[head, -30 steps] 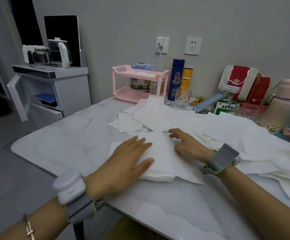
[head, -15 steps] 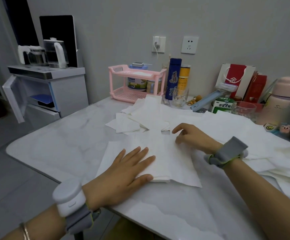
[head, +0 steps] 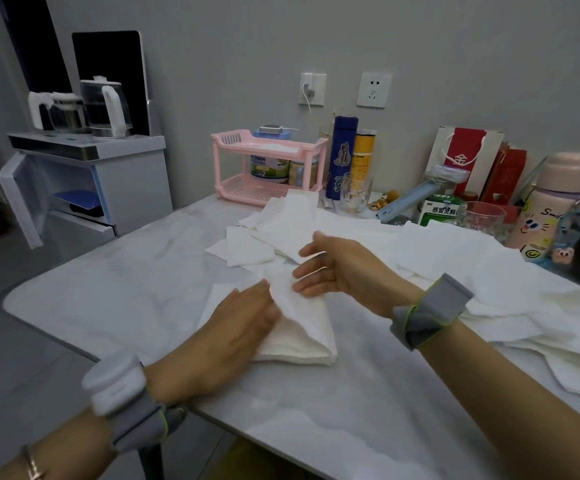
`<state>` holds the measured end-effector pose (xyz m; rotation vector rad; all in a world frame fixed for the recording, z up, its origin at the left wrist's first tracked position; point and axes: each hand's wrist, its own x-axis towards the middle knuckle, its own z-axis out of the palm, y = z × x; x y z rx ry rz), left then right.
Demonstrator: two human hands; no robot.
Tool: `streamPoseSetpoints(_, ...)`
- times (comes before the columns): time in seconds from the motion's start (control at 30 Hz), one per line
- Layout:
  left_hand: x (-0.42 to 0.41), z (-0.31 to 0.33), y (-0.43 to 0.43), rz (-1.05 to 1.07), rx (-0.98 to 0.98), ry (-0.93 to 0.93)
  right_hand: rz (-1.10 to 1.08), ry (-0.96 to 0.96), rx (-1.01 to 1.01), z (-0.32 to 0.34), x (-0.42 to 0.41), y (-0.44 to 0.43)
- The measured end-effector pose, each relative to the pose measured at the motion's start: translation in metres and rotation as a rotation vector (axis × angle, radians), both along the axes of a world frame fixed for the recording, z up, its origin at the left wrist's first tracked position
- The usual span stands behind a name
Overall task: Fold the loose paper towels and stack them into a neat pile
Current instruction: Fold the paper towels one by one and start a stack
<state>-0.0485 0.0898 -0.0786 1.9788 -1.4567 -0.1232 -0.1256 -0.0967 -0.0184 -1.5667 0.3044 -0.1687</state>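
White marble table (head: 108, 306) carries the folded pile (head: 302, 348) near us, with loose paper towels (head: 472, 265) spread far and right. Our left hand (head: 236, 330) presses flat on the pile, grip slack. Our right hand (head: 340, 268), grip open with fingers straight, touches a lifted sheet (head: 283, 289) above the pile.

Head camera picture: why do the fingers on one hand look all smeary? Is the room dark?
Head view: the right hand has fingers smeared by motion blur; the left hand on the folded pile looks sharper; the light is dim and soft, without glare; the wide lens makes the cabinet lean.
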Motion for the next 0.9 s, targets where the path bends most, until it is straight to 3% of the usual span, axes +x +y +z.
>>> streamPoseSetpoints(0.13, 0.021, 0.006, 0.001, 0.317, -0.273, 0.238, 0.137, 0.033, -0.184, -0.01, -0.002, 0.009)
streamPoseSetpoints(0.2, 0.033, 0.003, 0.002, 0.367, -0.235, 0.25, 0.113, 0.001, -0.188, -0.008, -0.002, 0.004)
streamPoseSetpoints(0.27, 0.045, -0.005, 0.002, 0.387, -0.12, 0.146, -0.084, -0.062, -0.295, -0.009, -0.001, -0.009)
streamPoseSetpoints(0.37, 0.054, -0.016, 0.002, 0.439, 0.014, 0.115, -0.288, 0.031, -0.966, -0.02, -0.005, -0.046)
streamPoseSetpoints(0.43, 0.055, -0.021, 0.002, 0.463, 0.037, 0.101, -0.209, 0.214, -1.179, -0.033, -0.008, -0.064)
streamPoseSetpoints(0.53, 0.055, -0.022, 0.001, 0.492, 0.013, 0.078, -0.155, 0.34, -1.139, -0.044, -0.006, -0.071)
streamPoseSetpoints(0.9, 0.057, -0.025, 0.001, 0.498, -0.025, 0.062, -0.132, 0.243, -1.43, -0.054, 0.0, -0.061)
